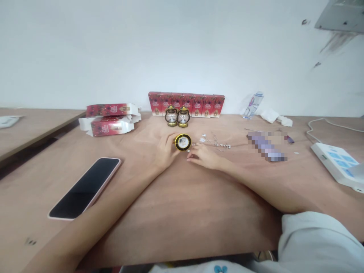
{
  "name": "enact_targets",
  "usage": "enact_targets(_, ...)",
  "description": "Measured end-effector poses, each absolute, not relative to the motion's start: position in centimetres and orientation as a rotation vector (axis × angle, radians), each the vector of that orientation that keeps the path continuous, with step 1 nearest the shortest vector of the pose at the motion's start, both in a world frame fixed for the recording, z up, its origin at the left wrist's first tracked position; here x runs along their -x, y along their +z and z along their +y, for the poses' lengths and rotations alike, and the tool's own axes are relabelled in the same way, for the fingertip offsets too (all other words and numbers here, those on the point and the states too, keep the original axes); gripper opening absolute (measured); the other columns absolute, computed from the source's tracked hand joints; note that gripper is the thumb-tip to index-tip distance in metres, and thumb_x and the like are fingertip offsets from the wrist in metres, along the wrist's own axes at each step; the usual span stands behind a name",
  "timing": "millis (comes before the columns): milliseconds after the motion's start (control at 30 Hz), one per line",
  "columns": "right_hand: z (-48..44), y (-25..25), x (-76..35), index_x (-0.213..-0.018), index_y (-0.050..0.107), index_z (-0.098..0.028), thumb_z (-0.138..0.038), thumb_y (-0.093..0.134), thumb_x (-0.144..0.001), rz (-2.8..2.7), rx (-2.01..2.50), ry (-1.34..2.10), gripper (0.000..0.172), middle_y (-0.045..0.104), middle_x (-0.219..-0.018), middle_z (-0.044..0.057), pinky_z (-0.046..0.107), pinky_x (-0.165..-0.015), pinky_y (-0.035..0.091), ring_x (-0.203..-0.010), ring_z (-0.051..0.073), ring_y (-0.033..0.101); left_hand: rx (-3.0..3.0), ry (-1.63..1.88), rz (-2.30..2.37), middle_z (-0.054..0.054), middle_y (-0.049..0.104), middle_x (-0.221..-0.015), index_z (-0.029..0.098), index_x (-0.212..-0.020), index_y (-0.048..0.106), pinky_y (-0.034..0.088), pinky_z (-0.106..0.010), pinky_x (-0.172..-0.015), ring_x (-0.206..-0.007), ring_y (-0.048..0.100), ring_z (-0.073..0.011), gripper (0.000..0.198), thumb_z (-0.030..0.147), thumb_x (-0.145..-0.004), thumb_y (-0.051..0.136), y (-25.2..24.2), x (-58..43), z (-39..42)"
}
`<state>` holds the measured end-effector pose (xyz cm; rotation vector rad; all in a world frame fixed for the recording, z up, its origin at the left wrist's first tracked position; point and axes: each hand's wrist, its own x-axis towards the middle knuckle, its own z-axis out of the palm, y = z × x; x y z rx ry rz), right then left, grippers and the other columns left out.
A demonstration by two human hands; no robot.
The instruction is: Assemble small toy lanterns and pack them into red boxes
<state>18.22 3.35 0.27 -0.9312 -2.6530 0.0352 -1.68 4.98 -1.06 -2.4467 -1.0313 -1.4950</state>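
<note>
My left hand (166,151) is closed around a small lantern (183,142), whose round black-and-gold base with a pale centre faces me. Close to its right side, my right hand (203,155) rests low over the table with fingers curled together; whatever lies between the fingertips is too small to make out. Beyond my right hand lie small white discs and thin strings (220,146), loosely scattered. Two similar lanterns (171,116) with clear bodies and gold tops stand upright side by side behind the held one.
A row of red printed boxes (187,102) stands against the wall. Opened red boxes (109,125) lie to the left, above a phone (85,189). At right are a purple pack (265,146), crumpled white paper (270,115), a clear blue-printed package (253,105) and a white power strip (338,163).
</note>
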Motion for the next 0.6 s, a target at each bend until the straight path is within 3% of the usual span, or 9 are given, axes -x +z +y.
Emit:
enact_targets(100, 3.2, -0.4, -17.9, -0.084, 0.065, -0.014, -0.025, 0.049, -0.091, -2.688, 0.803, -0.378, 0.021, 0.065, -0.084, 0.01, 0.034, -0.076, 0.038, -0.083, 0.02, 0.054, 2.443, -1.496, -1.047, -0.01, 0.057, -0.116, 0.018, -0.119, 0.047, 0.052, -0.036, -0.088, -0.106, 0.057, -0.0209, 0.041, 0.035, -0.084, 0.058, -1.1, 1.8, 5.0)
enact_targets(233, 2.9, -0.7, -17.5, -0.069, 0.06, -0.017, -0.013, 0.04, -0.092, -2.581, 0.513, -0.761, 0.03, 0.06, -0.067, 0.004, 0.032, -0.065, 0.035, -0.067, 0.015, 0.051, 2.442, -1.475, -1.016, -0.01, 0.058, -0.114, 0.017, -0.118, 0.047, 0.052, -0.036, -0.088, -0.106, 0.056, -0.0213, 0.04, 0.034, -0.084, 0.058, -1.0, 1.8, 4.9)
enact_targets(367, 1.8, 1.2, -17.6, -0.074, 0.06, -0.02, -0.02, 0.046, -0.091, -2.375, 0.455, -0.681, 0.023, 0.06, -0.067, 0.002, 0.029, -0.059, 0.036, -0.063, 0.013, 0.051, 2.44, -1.452, -1.023, -0.011, 0.057, -0.114, 0.016, -0.117, 0.048, 0.052, -0.036, -0.088, -0.105, 0.056, -0.0211, 0.039, 0.035, -0.084, 0.057, -0.7, 1.7, 4.7)
enact_targets(600, 0.7, 4.4, -18.2, -0.085, 0.061, -0.019, -0.019, 0.048, -0.09, -2.134, 0.597, -0.478, 0.014, 0.064, -0.076, 0.006, 0.03, -0.068, 0.046, -0.073, 0.016, 0.057, 2.46, -1.36, -0.918, -0.011, 0.059, -0.112, 0.018, -0.117, 0.049, 0.05, -0.038, -0.089, -0.106, 0.057, -0.0221, 0.039, 0.035, -0.084, 0.058, -0.6, 1.6, 4.5)
